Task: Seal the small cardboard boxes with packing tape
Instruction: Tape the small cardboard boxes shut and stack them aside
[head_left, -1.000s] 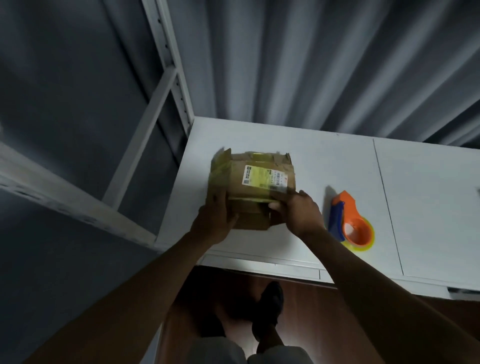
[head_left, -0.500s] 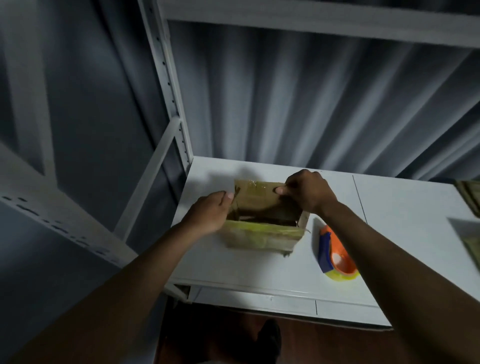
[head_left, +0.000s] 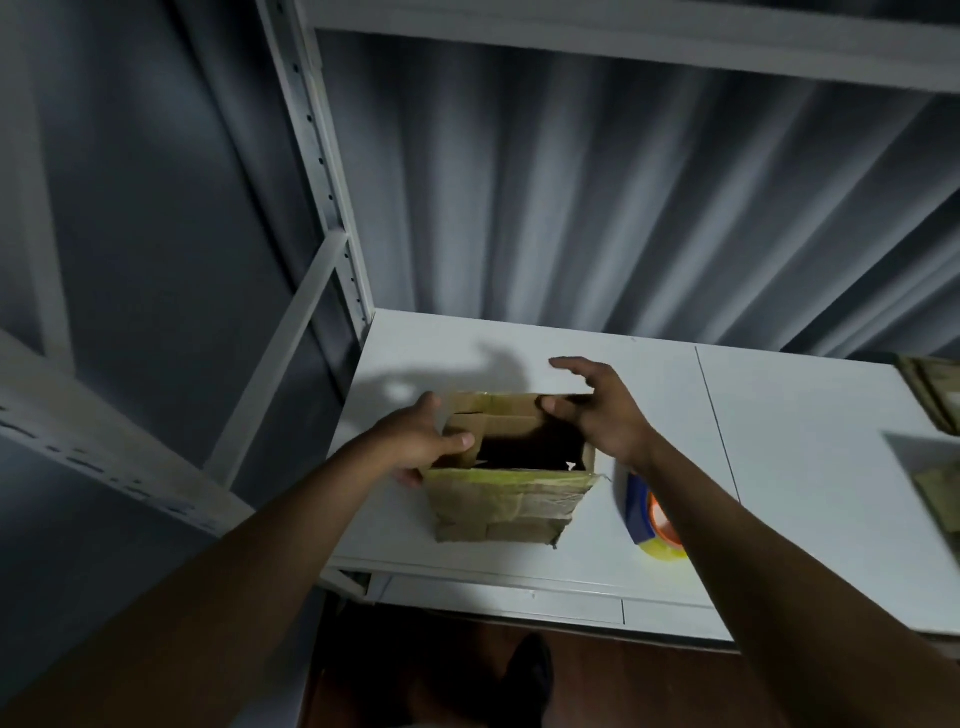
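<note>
- The box (head_left: 506, 470) sits near the front edge of the white table (head_left: 779, 467), top open, dark inside. The flaps aren't folded down yet, so nothing is ready for tape.
- It looks pretty beat up: brown cardboard, creased, with old yellowish tape across the near flap and the front face, and more shiny tape on the far flap. The corners look soft and frayed.
- Left hand (head_left: 415, 449) grips the left side flap, thumb lying over it and fingers behind it.
- Right hand (head_left: 592, 410) is spread over the far right corner, fingers straight and loose. It's at most touching the far flap, not clamped on anything.
- What could go wrong, I'd guess: the worn flaps spring back up once let go, so the seam gaps and new tape bridges air or wrinkles.
- New tape over that crinkly old tape probably won't stick well and may peel.
- The box looks light and it's close to the table's edge, so a hard press or a pull of tape toward the body could slide it off.
- The tape dispenser (head_left: 652, 519), blue and orange with a yellowish roll, lies just right of the box, half hidden under the right forearm. An elbow could knock it, and reaching for it means letting go of a flap.
- More cardboard (head_left: 932, 400) sits at the far right, cut off by the frame.
</note>
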